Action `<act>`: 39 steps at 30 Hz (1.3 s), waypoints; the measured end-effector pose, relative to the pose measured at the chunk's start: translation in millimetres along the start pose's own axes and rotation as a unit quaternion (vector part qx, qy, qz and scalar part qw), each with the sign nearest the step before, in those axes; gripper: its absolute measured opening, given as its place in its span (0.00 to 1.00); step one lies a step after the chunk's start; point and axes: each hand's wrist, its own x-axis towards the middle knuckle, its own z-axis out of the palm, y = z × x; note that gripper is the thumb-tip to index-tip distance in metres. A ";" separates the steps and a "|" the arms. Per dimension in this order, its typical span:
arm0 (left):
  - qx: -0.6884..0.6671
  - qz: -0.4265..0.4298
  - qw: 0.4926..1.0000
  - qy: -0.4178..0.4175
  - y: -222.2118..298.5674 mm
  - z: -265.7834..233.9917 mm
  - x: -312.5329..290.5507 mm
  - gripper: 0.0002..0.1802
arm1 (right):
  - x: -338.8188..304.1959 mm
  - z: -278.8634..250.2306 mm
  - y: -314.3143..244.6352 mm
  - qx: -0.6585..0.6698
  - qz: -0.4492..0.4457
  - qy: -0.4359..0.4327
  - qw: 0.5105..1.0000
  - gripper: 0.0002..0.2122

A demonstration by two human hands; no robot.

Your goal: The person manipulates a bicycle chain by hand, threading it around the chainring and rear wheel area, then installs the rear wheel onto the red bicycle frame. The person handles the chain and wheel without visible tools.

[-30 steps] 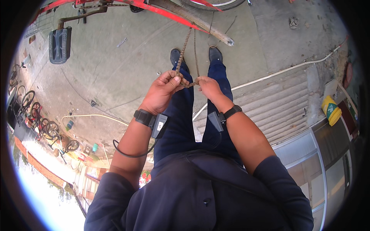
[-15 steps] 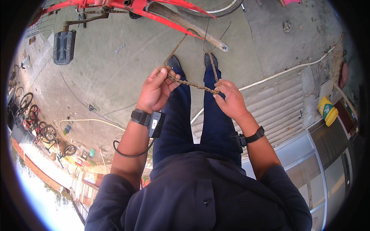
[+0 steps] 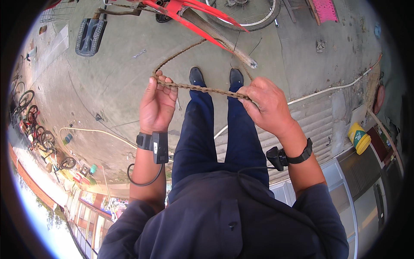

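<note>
Chain of rusty brown metal links [image 3: 200, 89] spans between the person's left hand [image 3: 157, 108], thumb and half-curled fingers pinching it, and right hand [image 3: 269, 105], fingers folded closely around it, its loop reaching a red metal bicycle frame [image 3: 186, 20].

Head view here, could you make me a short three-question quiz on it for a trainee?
1. What stretches between the left hand and the right hand?
2. True or false: the pedal is left of both hands in the picture.
3. The bicycle frame at the top is: A) green, B) red, C) white.

Key: 1. A brown chain. 2. True. 3. B.
</note>
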 end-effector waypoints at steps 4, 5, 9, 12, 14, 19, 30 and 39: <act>0.035 0.055 0.998 0.023 21.9 10.6 -6.4 0.18 | 19.2 2.4 -28.2 0.008 -0.033 0.010 0.999 0.10; 0.038 0.069 0.996 0.030 27.3 12.7 -8.1 0.18 | 25.1 3.5 -33.4 0.006 -0.043 0.015 0.999 0.10; 0.084 0.141 0.986 0.023 52.7 19.9 -13.7 0.19 | 53.9 9.3 -51.1 0.012 -0.074 0.033 0.997 0.10; 0.101 0.198 0.975 0.004 73.5 23.9 -12.2 0.20 | 79.8 15.7 -62.8 0.012 -0.106 0.045 0.993 0.11; 0.099 0.232 0.968 -0.001 88.1 25.5 -10.4 0.19 | 95.6 21.5 -72.5 0.009 -0.120 0.041 0.992 0.11; 0.093 0.303 0.948 0.012 128.9 31.8 1.1 0.17 | 138.0 37.0 -90.4 0.021 -0.175 0.061 0.983 0.11; 0.324 0.399 0.856 0.059 190.2 54.3 45.3 0.23 | 188.2 57.3 -102.3 0.057 -0.155 0.099 0.981 0.09; 0.463 0.324 0.824 0.030 226.8 68.8 74.0 0.29 | 203.0 60.8 -95.3 0.084 -0.125 0.104 0.983 0.10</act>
